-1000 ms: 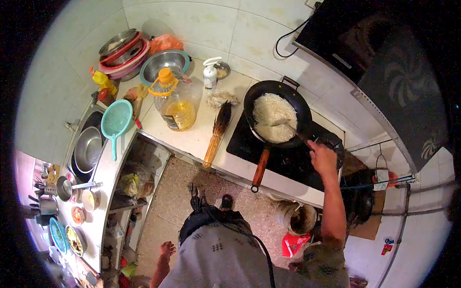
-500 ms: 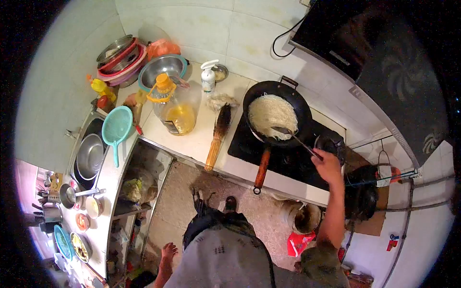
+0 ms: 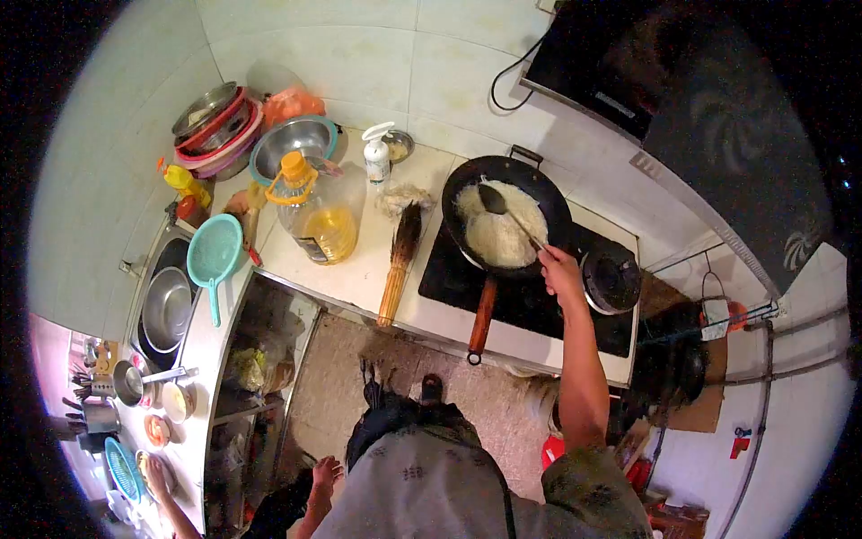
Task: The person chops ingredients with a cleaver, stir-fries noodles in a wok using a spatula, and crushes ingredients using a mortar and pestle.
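Note:
My right hand [image 3: 561, 273] is wrapped round the handle of a dark spatula [image 3: 493, 199], whose blade is over the upper left of the food in the pan. Pale, noodle-like food [image 3: 505, 235] lies in the black wok [image 3: 555, 202]. The wok sits on the black stove [image 3: 532, 313], its wooden handle [image 3: 482, 316] pointing toward my body. Low beside my body, away from the counter, my left hand [image 3: 327, 472] hangs with its fingers apart and nothing in it.
An oil jug [image 3: 328, 235], a straw brush [image 3: 398, 269] and a white pump bottle [image 3: 376, 157] stand or lie left of the stove. A green strainer [image 3: 215, 250] is by the sink. Another person's hand [image 3: 156, 473] reaches over bowls at the lower left.
The spatula has moved from the food's lower right to its upper left, and my right hand has shifted left and up. Another person's arm has appeared at the lower left.

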Action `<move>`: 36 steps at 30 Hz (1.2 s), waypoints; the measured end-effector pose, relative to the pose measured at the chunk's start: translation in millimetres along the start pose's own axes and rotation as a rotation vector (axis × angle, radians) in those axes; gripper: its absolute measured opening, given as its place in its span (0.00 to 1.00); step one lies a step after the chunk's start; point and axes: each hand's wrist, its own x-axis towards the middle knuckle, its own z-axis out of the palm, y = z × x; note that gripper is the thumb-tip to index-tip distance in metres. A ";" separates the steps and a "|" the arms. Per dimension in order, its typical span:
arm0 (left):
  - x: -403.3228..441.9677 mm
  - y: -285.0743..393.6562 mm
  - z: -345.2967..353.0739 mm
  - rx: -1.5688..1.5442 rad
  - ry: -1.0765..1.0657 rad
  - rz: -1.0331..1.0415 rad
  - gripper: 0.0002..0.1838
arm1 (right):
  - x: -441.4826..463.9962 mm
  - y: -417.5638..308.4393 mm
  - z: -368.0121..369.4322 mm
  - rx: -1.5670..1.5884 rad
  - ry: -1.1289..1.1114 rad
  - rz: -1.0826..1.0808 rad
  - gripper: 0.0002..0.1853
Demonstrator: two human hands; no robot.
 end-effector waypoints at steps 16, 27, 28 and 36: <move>-31.1 -41.2 4.2 0.107 0.199 0.007 0.14 | -19.2 0.0 -27.5 -1.062 0.113 -0.531 0.23; -11.9 -41.3 -1.3 0.250 0.137 0.018 0.14 | -50.1 29.6 -61.6 -1.057 0.243 -0.433 0.21; -10.3 -39.0 -0.7 0.261 0.187 -0.012 0.14 | -39.8 41.9 -53.8 -0.986 0.273 -0.447 0.21; 12.6 0.8 -15.3 0.194 0.020 0.114 0.12 | -42.7 39.2 -9.8 -0.773 0.313 -0.405 0.22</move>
